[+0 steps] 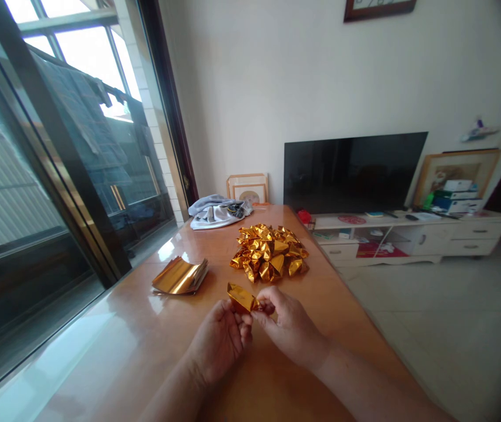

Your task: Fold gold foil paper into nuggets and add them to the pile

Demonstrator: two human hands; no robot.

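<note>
A folded gold foil paper ingot is held between my two hands above the wooden table. My left hand has its palm turned up, and its fingertips grip the piece from below at its left side. At the right end, the thumb and fingers of my right hand pinch a twisted tip of the foil. Just beyond lies a heap of folded gold foil ingots. To the left sits a stack of flat gold foil sheets, slightly curled.
The glossy wooden table has its right edge beside my right forearm. Grey cloth lies bunched at the far end, near small frames. Behind stand a television and a white cabinet. A glass door is on the left.
</note>
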